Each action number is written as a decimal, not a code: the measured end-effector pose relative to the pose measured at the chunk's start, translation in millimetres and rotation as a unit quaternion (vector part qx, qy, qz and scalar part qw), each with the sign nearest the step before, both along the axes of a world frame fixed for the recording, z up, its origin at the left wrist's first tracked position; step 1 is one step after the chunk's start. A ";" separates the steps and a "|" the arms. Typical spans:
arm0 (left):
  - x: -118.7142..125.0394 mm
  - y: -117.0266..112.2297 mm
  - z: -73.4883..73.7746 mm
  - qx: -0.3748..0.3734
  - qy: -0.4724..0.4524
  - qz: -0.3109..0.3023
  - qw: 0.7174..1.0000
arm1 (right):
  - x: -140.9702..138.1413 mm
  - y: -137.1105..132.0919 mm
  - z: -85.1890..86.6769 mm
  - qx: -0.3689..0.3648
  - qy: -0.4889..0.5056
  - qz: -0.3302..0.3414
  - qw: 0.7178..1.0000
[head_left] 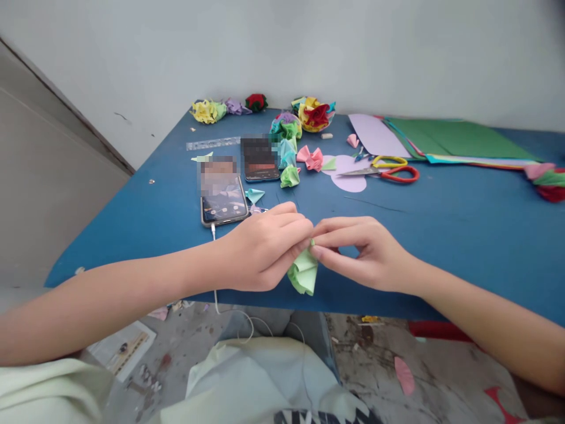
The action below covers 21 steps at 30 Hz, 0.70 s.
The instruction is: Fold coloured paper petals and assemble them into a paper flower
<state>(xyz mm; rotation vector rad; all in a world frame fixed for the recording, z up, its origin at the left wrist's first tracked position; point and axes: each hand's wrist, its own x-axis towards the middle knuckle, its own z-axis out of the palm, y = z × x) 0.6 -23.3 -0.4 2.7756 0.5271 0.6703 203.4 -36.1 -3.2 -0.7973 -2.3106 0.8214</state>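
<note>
My left hand [265, 247] and my right hand [362, 250] meet above the near edge of the blue table [441, 235]. Both pinch the top of a light green folded paper piece [303, 274], which fans out and hangs down below the fingers. The fingers of both hands are pressed together on its tip. Just beyond my left hand lies a phone [222, 197] with a white cable [216, 277] running off the table edge.
A second phone [259, 159], small folded paper pieces [289, 175] in green, pink and teal, scissors with red and yellow handles [388, 171], a clear ruler [212, 143], paper flower clusters [314, 113] and coloured paper sheets [454, 141] lie farther back. Scraps litter the floor.
</note>
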 end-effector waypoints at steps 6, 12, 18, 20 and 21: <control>1.8 -1.9 -0.8 0.004 0.004 0.011 1.000 | -1.8 -0.5 -1.9 0.013 -0.003 -0.001 1.000; 3.0 -1.8 -1.6 0.001 0.024 0.030 0.999 | -2.8 -0.8 -6.4 0.053 -0.008 -0.009 0.999; 1.5 -3.7 0.0 -0.005 0.051 0.051 0.997 | -2.9 -0.2 -7.9 0.063 -0.017 -0.024 0.998; 1.4 -4.7 0.1 0.000 0.048 0.056 0.997 | -3.1 0.2 -7.3 0.055 -0.016 -0.026 0.998; 1.3 -5.1 0.0 0.002 0.046 0.056 0.997 | -3.1 0.3 -6.9 0.047 -0.016 -0.024 0.998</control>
